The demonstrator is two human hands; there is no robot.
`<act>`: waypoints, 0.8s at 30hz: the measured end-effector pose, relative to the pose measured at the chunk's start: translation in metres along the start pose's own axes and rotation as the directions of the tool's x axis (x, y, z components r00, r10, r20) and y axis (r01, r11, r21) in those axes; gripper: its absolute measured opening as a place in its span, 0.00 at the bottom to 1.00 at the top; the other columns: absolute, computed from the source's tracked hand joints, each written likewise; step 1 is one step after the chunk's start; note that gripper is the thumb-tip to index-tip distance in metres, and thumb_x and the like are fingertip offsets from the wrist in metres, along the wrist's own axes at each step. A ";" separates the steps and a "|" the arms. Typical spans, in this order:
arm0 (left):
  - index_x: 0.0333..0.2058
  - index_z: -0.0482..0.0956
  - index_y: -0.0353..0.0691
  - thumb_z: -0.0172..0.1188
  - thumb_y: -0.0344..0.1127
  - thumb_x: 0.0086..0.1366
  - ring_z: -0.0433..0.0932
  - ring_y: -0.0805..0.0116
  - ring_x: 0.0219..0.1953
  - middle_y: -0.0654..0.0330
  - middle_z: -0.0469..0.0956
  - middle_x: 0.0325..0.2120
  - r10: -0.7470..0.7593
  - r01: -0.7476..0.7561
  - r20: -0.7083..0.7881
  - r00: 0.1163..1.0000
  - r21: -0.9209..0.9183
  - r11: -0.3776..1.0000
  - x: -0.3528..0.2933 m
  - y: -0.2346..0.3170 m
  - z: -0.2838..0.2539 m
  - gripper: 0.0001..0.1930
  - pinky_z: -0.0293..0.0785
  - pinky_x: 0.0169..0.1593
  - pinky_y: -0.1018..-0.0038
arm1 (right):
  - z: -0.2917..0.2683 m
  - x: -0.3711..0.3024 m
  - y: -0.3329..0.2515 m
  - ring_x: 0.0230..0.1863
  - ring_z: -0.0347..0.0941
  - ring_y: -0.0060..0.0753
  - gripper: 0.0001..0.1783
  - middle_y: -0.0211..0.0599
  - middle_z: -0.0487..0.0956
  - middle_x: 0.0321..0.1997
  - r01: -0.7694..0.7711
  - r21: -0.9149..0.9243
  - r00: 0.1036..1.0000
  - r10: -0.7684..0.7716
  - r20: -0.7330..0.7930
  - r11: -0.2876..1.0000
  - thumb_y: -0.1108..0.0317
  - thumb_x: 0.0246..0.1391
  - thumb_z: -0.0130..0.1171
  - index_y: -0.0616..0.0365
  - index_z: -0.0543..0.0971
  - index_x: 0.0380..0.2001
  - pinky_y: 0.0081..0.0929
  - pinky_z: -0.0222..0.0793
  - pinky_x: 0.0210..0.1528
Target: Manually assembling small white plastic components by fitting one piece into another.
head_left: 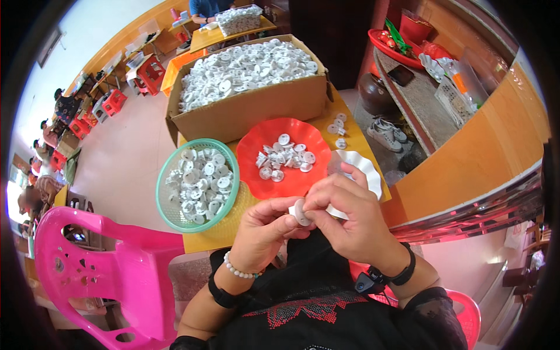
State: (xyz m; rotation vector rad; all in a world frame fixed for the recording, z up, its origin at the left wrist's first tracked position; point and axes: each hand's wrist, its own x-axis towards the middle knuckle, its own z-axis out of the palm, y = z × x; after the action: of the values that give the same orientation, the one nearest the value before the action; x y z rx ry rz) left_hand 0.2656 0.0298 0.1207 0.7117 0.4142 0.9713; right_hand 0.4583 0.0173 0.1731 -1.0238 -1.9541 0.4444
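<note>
My left hand (267, 226) pinches a small white round plastic part (300, 211) between thumb and fingers, its disc face turned toward my right hand. Thumb and fingertips of my right hand (347, 213) are pressed together against that disc; whatever they hold is too small or hidden to make out. Just beyond the hands is a red scalloped dish (251, 153) with several similar white parts (284, 156). A white scalloped dish (372, 170) lies partly hidden behind my right hand. To the left stands a green mesh basket (160, 195) full of such parts.
A large cardboard box (251, 111) heaped with white parts stands at the back of the yellow table (219, 236). Several loose parts (338, 125) lie right of it. A pink plastic chair (125, 274) stands left; a wooden panel (455, 175) rises right. Another person (207, 9) sits beyond.
</note>
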 end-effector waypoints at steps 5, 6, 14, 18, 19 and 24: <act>0.52 0.75 0.33 0.60 0.30 0.65 0.81 0.64 0.44 0.54 0.80 0.44 -0.056 0.056 -0.005 0.998 0.066 0.996 0.001 0.004 0.009 0.17 0.80 0.47 0.71 | -0.005 0.001 -0.001 0.35 0.75 0.28 0.05 0.27 0.77 0.32 -0.021 0.004 1.000 0.021 -0.018 1.000 0.73 0.50 0.62 0.52 0.77 0.32 0.46 0.48 0.64; 0.51 0.76 0.34 0.60 0.30 0.65 0.81 0.65 0.44 0.54 0.80 0.44 -0.061 0.062 -0.014 0.998 0.076 0.995 0.002 0.004 0.011 0.16 0.80 0.47 0.71 | -0.004 0.001 -0.001 0.35 0.75 0.28 0.05 0.27 0.77 0.32 0.000 0.029 1.000 0.000 -0.003 1.000 0.73 0.50 0.62 0.52 0.77 0.32 0.46 0.48 0.64; 0.51 0.76 0.34 0.58 0.26 0.64 0.80 0.67 0.44 0.56 0.79 0.44 0.312 -0.224 -0.214 0.926 0.354 0.908 -0.008 0.028 -0.021 0.15 0.80 0.45 0.69 | 0.009 -0.005 0.022 0.36 0.75 0.30 0.06 0.29 0.78 0.35 -0.229 -0.015 0.973 0.229 -0.025 0.973 0.69 0.52 0.61 0.53 0.79 0.34 0.48 0.47 0.65; 0.48 0.78 0.35 0.59 0.22 0.62 0.77 0.67 0.48 0.56 0.78 0.47 0.695 -0.309 -0.333 0.638 0.715 0.627 -0.021 0.064 -0.062 0.15 0.73 0.51 0.76 | -0.004 -0.044 0.093 0.40 0.76 0.33 0.10 0.33 0.80 0.38 -0.327 -0.315 0.931 0.361 0.057 0.891 0.65 0.51 0.61 0.53 0.79 0.38 0.49 0.49 0.64; 0.48 0.78 0.35 0.60 0.22 0.61 0.76 0.66 0.50 0.55 0.77 0.48 0.783 -0.322 -0.287 0.552 0.793 0.517 -0.021 0.067 -0.069 0.15 0.71 0.53 0.75 | -0.005 -0.058 0.109 0.42 0.76 0.35 0.12 0.35 0.80 0.38 -0.357 -0.407 0.910 0.412 0.053 0.841 0.63 0.49 0.62 0.53 0.79 0.38 0.49 0.50 0.62; 0.46 0.81 0.39 0.64 0.26 0.55 0.77 0.60 0.46 0.53 0.79 0.41 0.667 -0.084 -0.046 0.743 0.983 0.161 0.000 0.047 -0.061 0.17 0.72 0.49 0.67 | 0.006 -0.091 0.146 0.42 0.73 0.39 0.12 0.35 0.77 0.33 -0.324 -0.613 0.915 0.403 -0.010 0.721 0.60 0.46 0.65 0.50 0.80 0.34 0.44 0.56 0.52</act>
State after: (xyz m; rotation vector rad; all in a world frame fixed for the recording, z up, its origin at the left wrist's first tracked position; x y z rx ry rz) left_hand 0.2003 0.0693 0.1114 1.8148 1.4394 1.3947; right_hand 0.5518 0.0326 0.0291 -1.8592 -2.0517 0.0732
